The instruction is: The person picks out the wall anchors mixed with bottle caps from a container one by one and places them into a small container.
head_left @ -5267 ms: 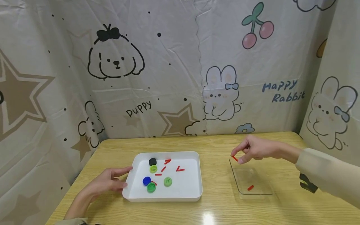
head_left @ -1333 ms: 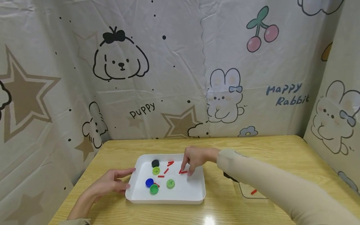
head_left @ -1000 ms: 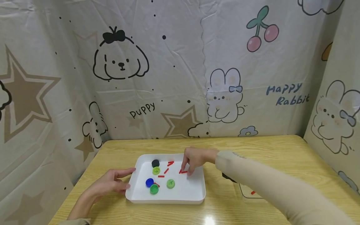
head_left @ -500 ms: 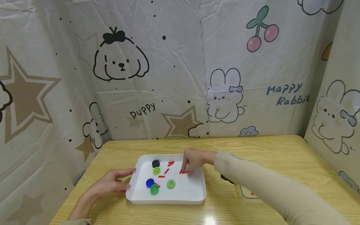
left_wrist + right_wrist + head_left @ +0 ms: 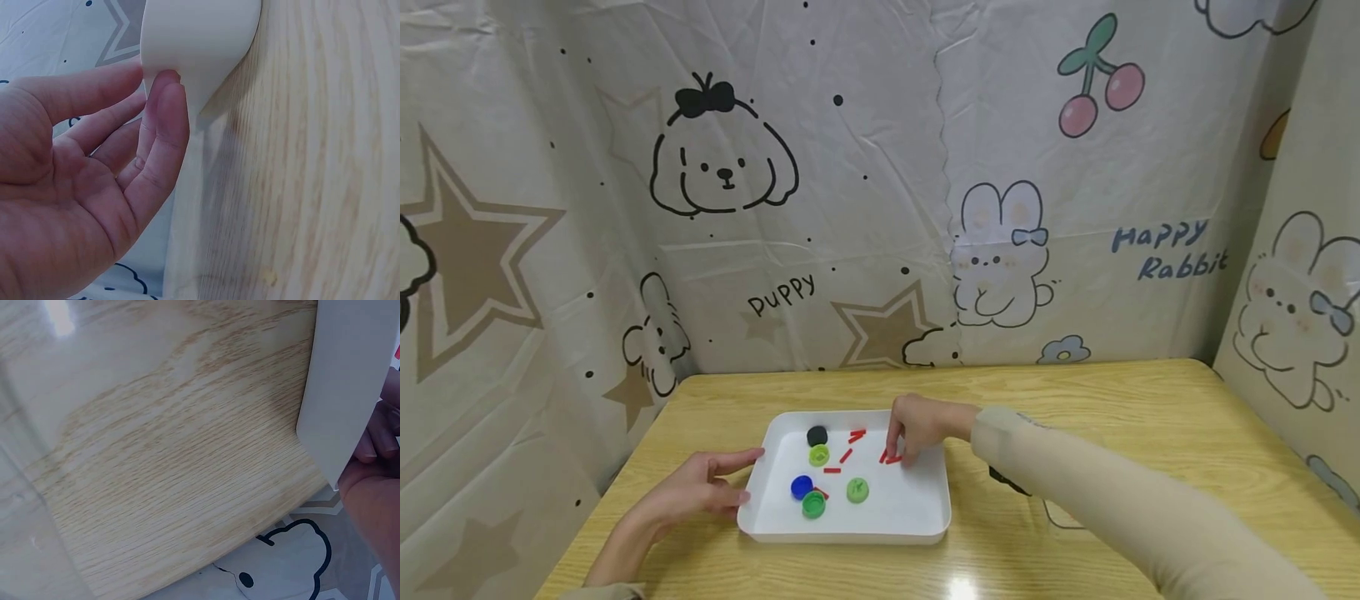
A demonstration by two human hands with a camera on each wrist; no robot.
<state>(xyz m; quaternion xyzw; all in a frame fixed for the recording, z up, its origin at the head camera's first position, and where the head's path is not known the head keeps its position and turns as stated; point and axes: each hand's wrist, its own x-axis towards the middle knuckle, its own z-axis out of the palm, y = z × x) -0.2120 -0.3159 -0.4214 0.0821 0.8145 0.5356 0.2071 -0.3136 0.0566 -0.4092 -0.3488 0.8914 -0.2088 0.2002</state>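
A white tray (image 5: 880, 537) holds several short red sticks (image 5: 846, 456) and bottle caps. My left hand (image 5: 688, 492) rests its fingertips against the outside of the tray's left wall, fingers extended; the left wrist view shows the same contact. Inside the tray's right part, my right hand (image 5: 919, 427) points down, thumb and index finger pinching a red stick (image 5: 892, 460). Just left of it lies another red stick (image 5: 883, 456). In the right wrist view, the tray wall (image 5: 350, 381) partly covers the right hand (image 5: 375, 481), and the pinched stick is hidden.
In the tray lie a black cap (image 5: 817, 436), a yellow-green cap (image 5: 818, 455), a blue cap (image 5: 802, 487), a green cap (image 5: 813, 504) and a light green cap (image 5: 857, 490). A clear box (image 5: 1063, 526) stands right of the tray, mostly behind the right sleeve (image 5: 1090, 475).
The right hand has moved left from over the clear box, where it held a red stick, into the tray. Its fingers have drawn together on another stick, which has turned slightly.
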